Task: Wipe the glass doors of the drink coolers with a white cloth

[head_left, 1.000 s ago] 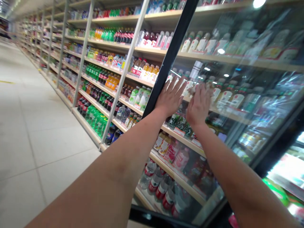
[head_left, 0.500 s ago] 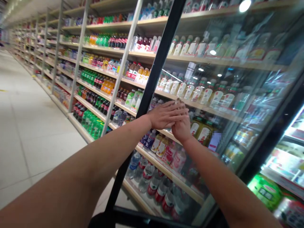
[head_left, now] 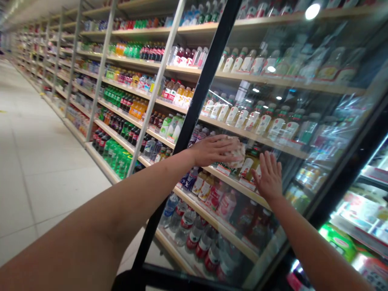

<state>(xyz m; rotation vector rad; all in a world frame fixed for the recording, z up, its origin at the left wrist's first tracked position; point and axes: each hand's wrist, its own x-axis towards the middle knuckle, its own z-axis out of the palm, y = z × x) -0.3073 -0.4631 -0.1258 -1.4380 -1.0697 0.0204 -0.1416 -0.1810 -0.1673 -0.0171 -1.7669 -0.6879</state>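
Note:
My left hand point(head_left: 214, 149) reaches across the glass door point(head_left: 306, 133) of a drinks cooler and presses a crumpled white cloth point(head_left: 238, 151) against the pane, fingers curled over it. A little lower and to the right, my right hand point(head_left: 268, 178) lies flat on the same glass with its fingers spread and nothing in it. The door's black frame point(head_left: 206, 81) runs diagonally just left of my left wrist. Behind the glass stand rows of bottled drinks point(head_left: 260, 119) on wooden shelves.
A long open shelf wall point(head_left: 127, 93) of soda and juice bottles runs away to the left along a pale tiled aisle floor point(head_left: 45, 169). The door's lower black edge point(head_left: 169, 279) is near my body. A lit cooler interior point(head_left: 363, 214) shows at far right.
The crumpled cloth has passed from my right hand to my left. Both hands dropped lower on the glass, met, and then the right hand moved off to the right and spread flat.

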